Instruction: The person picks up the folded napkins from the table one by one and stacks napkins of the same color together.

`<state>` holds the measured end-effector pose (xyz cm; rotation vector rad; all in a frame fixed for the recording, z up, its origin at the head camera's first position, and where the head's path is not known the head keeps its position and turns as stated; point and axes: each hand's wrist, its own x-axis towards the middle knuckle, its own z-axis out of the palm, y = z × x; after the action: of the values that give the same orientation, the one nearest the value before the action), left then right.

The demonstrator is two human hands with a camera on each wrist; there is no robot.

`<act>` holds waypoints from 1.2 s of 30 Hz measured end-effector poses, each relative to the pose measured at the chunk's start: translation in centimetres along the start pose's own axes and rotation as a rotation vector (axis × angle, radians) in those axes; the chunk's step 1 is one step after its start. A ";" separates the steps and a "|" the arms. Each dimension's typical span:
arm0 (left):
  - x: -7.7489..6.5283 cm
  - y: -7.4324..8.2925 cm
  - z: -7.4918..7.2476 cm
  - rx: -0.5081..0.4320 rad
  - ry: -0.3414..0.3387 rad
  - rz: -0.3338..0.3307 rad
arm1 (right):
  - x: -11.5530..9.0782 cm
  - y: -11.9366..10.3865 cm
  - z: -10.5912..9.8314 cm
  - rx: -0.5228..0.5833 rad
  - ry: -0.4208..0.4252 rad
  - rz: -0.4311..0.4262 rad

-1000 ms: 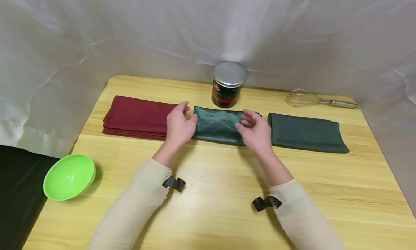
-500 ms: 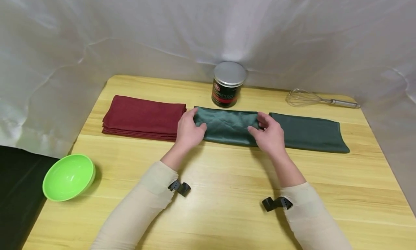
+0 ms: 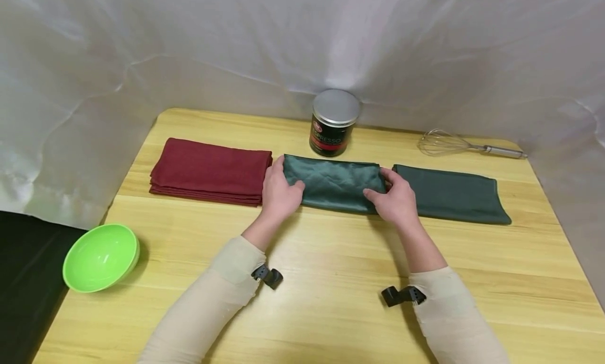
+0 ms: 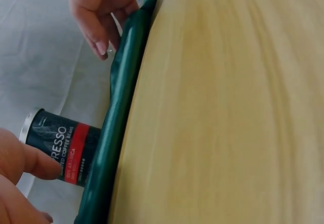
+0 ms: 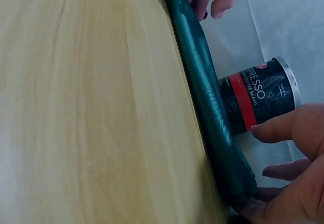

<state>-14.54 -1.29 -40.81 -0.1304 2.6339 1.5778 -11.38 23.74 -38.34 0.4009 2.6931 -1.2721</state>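
the left hand (image 3: 282, 193) is shifting from over the red cloth (image 3: 212, 169) to the left end of the satin (image 3: 333, 184); the right hand (image 3: 398, 200) is reaching its right end, further out than a second ago. fingers are lying loose, seemingly touching it, thumbs standing apart, neither hand clamping. the satin is lying between red cloth and dark cloth (image 3: 456, 193); in judgement, the work is now spanning both ends.

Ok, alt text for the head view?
Left hand and right hand flank a folded shiny green cloth on a wooden table, between folded maroon cloth and folded dark green cloth. An espresso can and whisk are behind, a lime bowl at left.
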 end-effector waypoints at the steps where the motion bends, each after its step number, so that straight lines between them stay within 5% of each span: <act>1: 0.0 0.0 0.1 -0.014 0.005 -0.005 | 0.1 0.0 0.0 0.005 0.001 0.007; 15: 0.4 -0.1 1.3 -0.226 0.084 -0.134 | 1.1 0.2 1.2 0.120 0.072 0.056; 24: 0.5 0.1 0.9 -0.211 0.105 -0.096 | 1.1 0.0 1.6 0.104 0.073 0.032; 36: 0.5 0.1 0.7 -0.256 0.141 -0.046 | 1.0 -0.4 1.7 0.100 0.129 -0.125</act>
<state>-15.01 -0.66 -41.04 -0.3250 2.4929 1.9503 -12.47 22.42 -39.38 0.3427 2.8088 -1.4672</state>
